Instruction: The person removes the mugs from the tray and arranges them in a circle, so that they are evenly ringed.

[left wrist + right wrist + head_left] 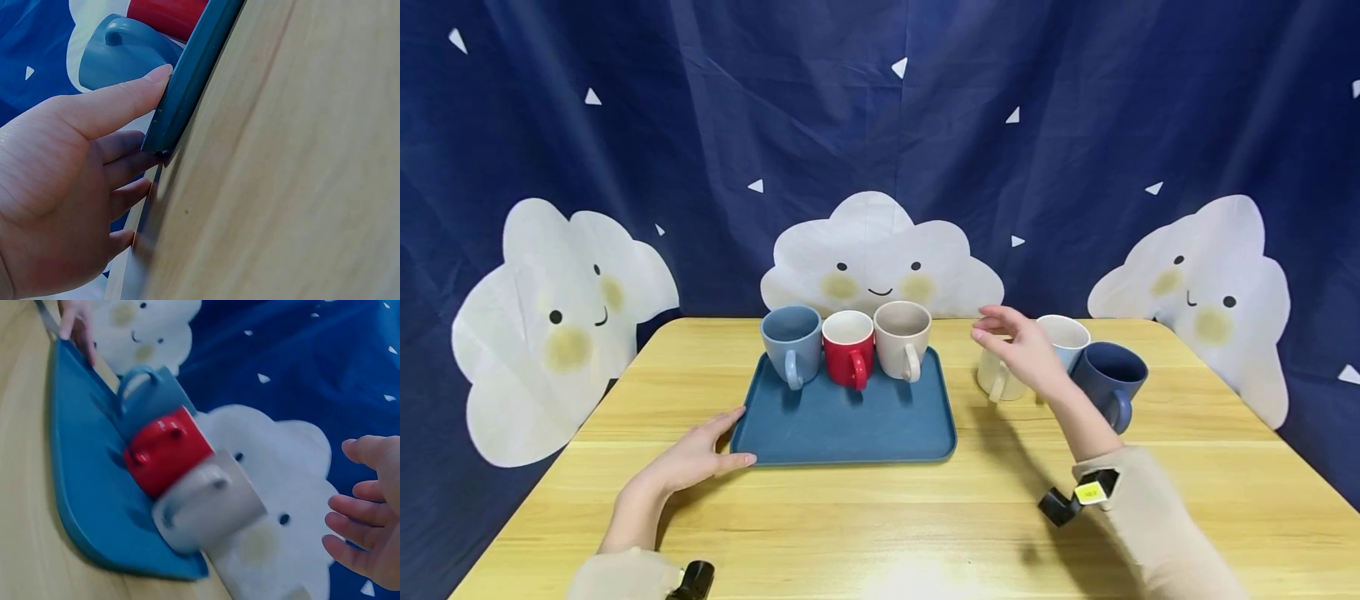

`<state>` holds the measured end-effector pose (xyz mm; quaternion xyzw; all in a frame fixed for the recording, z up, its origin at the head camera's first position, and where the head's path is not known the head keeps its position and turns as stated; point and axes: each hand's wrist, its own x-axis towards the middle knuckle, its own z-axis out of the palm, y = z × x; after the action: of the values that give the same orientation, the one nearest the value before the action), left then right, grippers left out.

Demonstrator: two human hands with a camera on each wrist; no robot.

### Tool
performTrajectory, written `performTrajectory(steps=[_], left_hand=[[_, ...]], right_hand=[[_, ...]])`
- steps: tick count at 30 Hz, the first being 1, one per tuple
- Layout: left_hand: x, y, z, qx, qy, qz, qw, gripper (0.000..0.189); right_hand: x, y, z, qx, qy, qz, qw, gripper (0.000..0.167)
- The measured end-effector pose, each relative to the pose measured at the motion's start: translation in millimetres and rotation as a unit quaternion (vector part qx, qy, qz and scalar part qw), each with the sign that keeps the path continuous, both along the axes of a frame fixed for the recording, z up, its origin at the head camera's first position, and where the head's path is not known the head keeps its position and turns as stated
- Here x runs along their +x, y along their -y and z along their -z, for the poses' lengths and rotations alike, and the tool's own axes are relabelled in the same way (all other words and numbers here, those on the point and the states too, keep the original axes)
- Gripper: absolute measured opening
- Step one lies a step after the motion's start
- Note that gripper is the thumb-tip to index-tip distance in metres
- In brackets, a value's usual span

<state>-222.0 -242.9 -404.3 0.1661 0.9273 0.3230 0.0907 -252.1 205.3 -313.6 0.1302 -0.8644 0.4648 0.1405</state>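
My left hand [700,454] holds the front left corner of a blue tray [850,437], thumb at the front rim and fingers along the left side. In the left wrist view, the thumb lies against the tray rim [194,69]. A light-blue mug [792,333], a red mug [848,354] and a beige mug [901,337] stand in a row at the tray's back. My right hand [1018,346] hovers with loosely bent fingers and nothing in them. Behind and below it, a cream mug [997,379] is partly hidden.
Right of the tray, beside the cream mug, stand a white and light-blue mug [1067,337] and a dark blue mug [1108,379]. All rest on a wooden table [850,533]. A dark blue curtain [820,100] with white clouds hangs behind its far edge.
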Motion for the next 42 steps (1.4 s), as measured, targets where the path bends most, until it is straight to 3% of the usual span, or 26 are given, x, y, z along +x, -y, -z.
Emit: performTrajectory(steps=[9,22,31,37,42], left_hand=[[-0.4,0.0,1.0,-0.005,-0.005,-0.004,1.0000,0.089],[0.5,0.1,1.9,-0.001,-0.009,0.000,1.0000,0.089],[0.3,0.3,1.0,0.000,0.000,-0.004,1.0000,0.089],[0.9,0.9,0.1,-0.001,-0.002,-0.006,1.0000,0.089],[1.0,0.2,0.3,-0.001,-0.006,0.000,1.0000,0.089]], right_hand=[[-14.1,44.8,22.8,-0.073,0.046,-0.012,0.9962,0.052],[-21.0,79.3,58.7,-0.136,0.090,0.026,0.9863,0.045],[-23.4,95.0,66.0,-0.234,0.139,0.024,0.9618,0.024],[-25.1,102.1,68.7,-0.243,0.142,0.042,0.9587,0.020],[-24.1,105.5,74.0,-0.274,0.130,0.072,0.9501,0.027]])
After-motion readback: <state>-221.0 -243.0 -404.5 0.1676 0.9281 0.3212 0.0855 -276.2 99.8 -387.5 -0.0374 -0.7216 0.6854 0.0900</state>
